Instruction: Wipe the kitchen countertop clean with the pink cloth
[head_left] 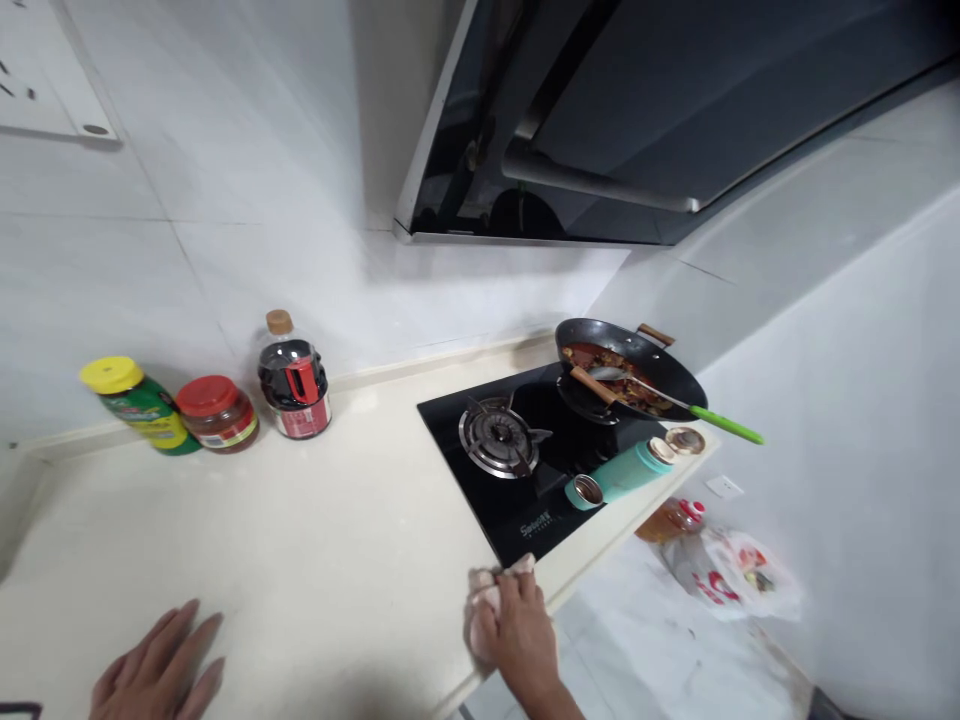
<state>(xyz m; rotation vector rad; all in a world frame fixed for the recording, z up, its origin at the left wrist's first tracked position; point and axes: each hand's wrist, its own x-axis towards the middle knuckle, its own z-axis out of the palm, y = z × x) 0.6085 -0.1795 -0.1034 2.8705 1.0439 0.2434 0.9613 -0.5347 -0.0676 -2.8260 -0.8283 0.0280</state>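
My right hand (519, 630) presses a bunched, pale cloth (481, 598) onto the counter, at the near corner of the black gas stove (442, 445). Its fingers are curled over the cloth. At the lower left, my left hand (161, 668) rests on or just over the cream countertop (330, 560), fingers stretched out and holding nothing. Beyond the cloth, a mint-green thermos flask (626, 474) lies along the stove's front edge, with a small mint cup-like lid (584, 491) at its near end.
A black wok (682, 375) of reddish food holds a green-handled spatula (724, 424) that juts past the counter edge. A soy sauce bottle (304, 410), a red-lidded jar (217, 415) and a yellow-capped container (142, 405) line the wall. The range hood (600, 130) hangs overhead. Bags (739, 575) sit on the floor.
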